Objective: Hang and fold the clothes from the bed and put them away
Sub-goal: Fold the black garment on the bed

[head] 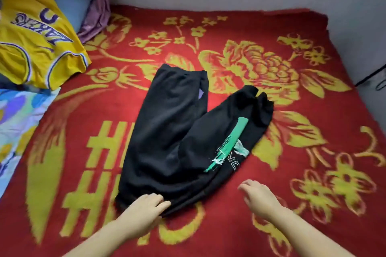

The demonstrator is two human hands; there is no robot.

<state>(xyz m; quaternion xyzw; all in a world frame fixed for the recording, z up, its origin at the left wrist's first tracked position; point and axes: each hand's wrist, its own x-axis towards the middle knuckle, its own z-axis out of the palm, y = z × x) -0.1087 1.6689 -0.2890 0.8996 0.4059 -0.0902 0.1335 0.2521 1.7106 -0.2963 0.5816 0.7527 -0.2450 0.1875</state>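
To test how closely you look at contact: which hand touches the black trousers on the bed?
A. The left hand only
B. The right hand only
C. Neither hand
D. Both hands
A: the left hand rests on the near edge of the black trousers, while the right hand hangs open over the red blanket, beside the cloth and apart from it.

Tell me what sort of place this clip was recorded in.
Most likely a bedroom in a home. A bed spread with a red and gold floral blanket fills the view, a blue pillow lies at its head by the wall, and black trousers and a yellow jersey lie on it.
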